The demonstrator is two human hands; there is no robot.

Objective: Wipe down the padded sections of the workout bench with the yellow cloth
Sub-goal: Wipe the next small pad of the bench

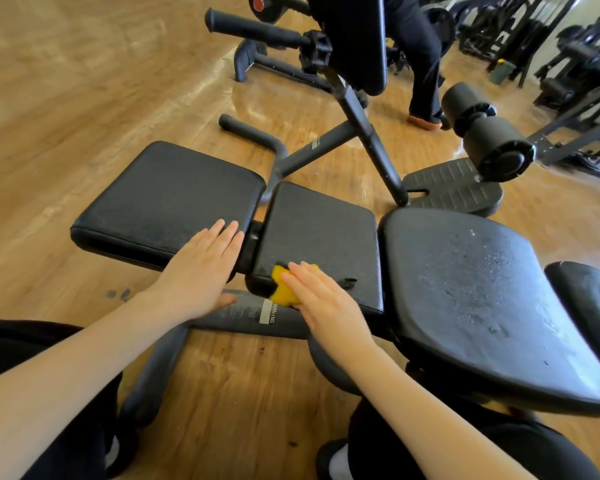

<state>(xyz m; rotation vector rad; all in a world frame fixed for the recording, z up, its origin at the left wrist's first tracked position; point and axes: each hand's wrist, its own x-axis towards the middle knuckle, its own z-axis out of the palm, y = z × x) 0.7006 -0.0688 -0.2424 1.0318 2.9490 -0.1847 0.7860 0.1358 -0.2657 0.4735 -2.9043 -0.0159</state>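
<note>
The black workout bench has three padded sections in a row: a left pad, a middle pad and a large right pad that looks worn and spotted. My right hand lies flat on the yellow cloth, pressing it against the near left corner of the middle pad. My left hand rests flat, fingers together, on the near right corner of the left pad, holding nothing.
A grey frame bar with a warning label runs under the pads. Behind stand an upright black pad, foam rollers, a footplate and more gym machines. A person's legs stand on the wooden floor at the back.
</note>
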